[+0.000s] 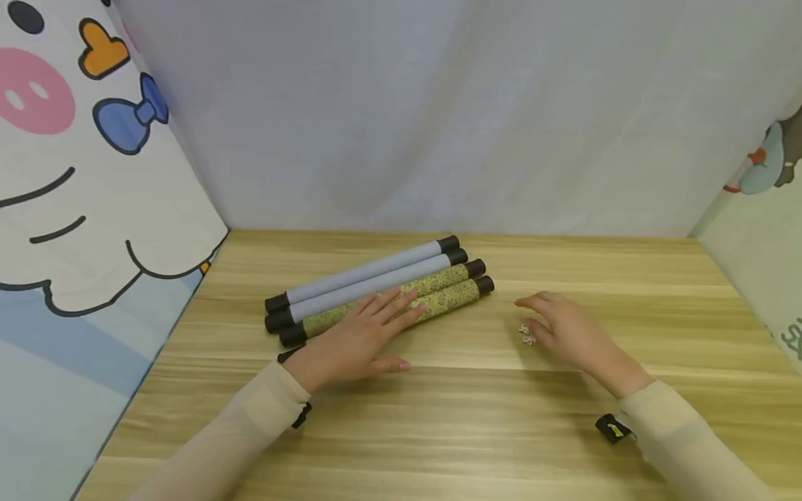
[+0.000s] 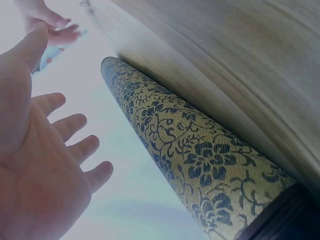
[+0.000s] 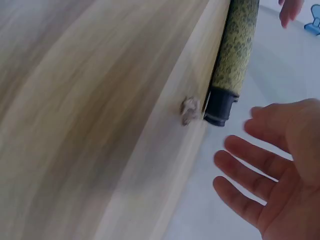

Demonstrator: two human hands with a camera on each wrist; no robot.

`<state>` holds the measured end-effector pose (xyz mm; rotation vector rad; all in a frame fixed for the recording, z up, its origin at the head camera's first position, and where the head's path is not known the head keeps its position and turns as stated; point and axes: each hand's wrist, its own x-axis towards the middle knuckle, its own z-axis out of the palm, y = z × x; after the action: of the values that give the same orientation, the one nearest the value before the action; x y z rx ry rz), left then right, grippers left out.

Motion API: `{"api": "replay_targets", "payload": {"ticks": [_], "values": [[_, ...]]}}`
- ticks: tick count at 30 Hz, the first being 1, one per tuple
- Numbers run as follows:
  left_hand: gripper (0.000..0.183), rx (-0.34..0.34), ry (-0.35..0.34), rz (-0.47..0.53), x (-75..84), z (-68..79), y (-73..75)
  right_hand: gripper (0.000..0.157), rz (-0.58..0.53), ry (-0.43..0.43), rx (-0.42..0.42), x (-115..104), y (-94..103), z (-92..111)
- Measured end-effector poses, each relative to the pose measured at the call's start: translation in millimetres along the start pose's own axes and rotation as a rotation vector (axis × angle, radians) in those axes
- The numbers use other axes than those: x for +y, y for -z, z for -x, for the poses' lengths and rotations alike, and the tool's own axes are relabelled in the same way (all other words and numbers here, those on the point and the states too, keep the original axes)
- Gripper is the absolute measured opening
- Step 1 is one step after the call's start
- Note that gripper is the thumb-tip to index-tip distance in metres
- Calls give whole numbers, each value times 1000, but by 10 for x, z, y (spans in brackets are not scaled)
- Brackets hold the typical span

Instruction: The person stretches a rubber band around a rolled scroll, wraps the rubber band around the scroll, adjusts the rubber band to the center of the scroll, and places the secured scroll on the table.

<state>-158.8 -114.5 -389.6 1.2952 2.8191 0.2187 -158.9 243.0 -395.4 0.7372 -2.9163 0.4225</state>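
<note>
Two rolled scrolls with gold-and-dark floral covers lie side by side; the nearer gold scroll (image 1: pixel 447 301) shows its pattern clearly in the left wrist view. Two pale blue scrolls, one of them the farthest scroll (image 1: pixel 363 270), lie just behind. All have black end caps. My left hand (image 1: pixel 360 341) is spread flat over the gold pair with straight fingers; in the left wrist view a gap shows between palm and scroll. My right hand (image 1: pixel 573 334), fingers loosely bent and holding nothing, hovers beside two small whitish looped bits (image 1: pixel 526 335), too small to identify.
The scrolls rest on a wood-grain table (image 1: pixel 438 431). A pale curtain (image 1: pixel 470 118) stands along its back edge, and a cartoon-printed cloth (image 1: pixel 94 209) runs down the left. Another printed cloth (image 1: pixel 764 229) is at the right. Dark straps sit at both wrists.
</note>
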Motion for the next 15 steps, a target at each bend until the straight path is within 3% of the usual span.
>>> {"api": "replay_targets", "payload": {"ticks": [15], "values": [[79,-65,17,-2,16,-17,-31,5,27,-39,-12,130,-182,-53]]}}
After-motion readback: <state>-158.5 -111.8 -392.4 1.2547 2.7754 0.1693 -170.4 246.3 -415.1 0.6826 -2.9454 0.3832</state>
